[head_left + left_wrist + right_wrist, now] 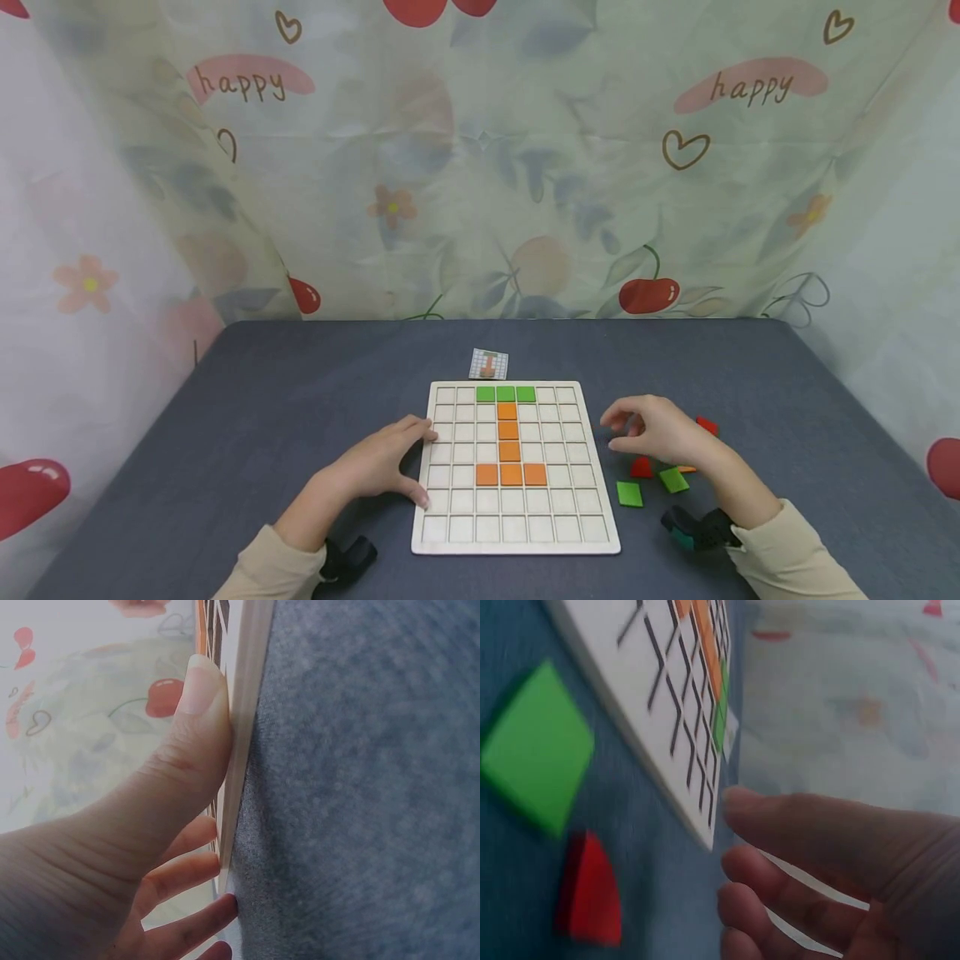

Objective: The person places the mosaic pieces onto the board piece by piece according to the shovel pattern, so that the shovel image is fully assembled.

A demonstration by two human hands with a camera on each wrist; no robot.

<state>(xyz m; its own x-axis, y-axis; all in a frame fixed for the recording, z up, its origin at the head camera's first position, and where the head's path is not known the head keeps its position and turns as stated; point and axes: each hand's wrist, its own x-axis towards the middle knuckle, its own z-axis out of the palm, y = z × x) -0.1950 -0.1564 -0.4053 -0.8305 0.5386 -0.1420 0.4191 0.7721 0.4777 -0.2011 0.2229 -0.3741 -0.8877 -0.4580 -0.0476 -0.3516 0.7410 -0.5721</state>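
White board [513,529] mid-table [300,375] — the left hand [386,462], spread wide, touches its left edge. The right hand [658,429], bent with a small gap, hangs to the right. An orange tile [687,469] barely shows — the far card's [489,364] picture is too tiny to tell.

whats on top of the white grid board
Three green tiles lie in the far row of the white grid board, then six orange tiles: three in a column, three in a row. The left hand touches the board's edge. Whatever lies beneath the tiles is covered.
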